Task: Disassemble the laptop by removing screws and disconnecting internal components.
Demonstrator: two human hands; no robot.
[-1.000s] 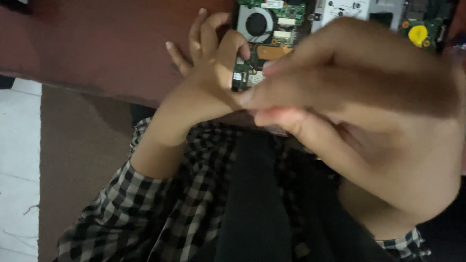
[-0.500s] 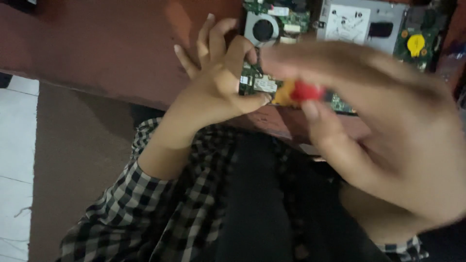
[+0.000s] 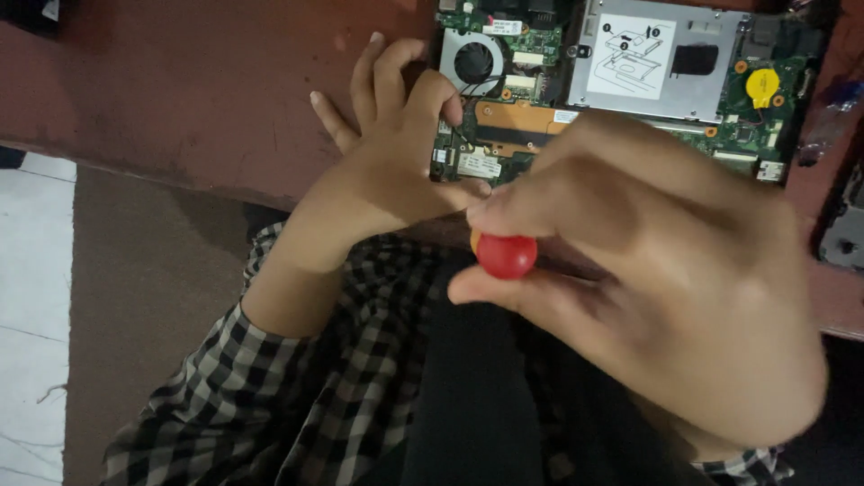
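Head view: red screwdriver knob (image 3: 507,256) newly visible between right-hand fingers (image 3: 531,202).

Reddish-brown table (image 3: 180,99), white tiled floor (image 3: 31,297)

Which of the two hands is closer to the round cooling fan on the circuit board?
Left. The left hand rests on the board with a fingertip beside the fan; the right hand is off the board, gripping a red-tipped tool.

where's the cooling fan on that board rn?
Head view, top centre: the cooling fan sits at the circuit board's left end, just right of the left hand's fingertips.
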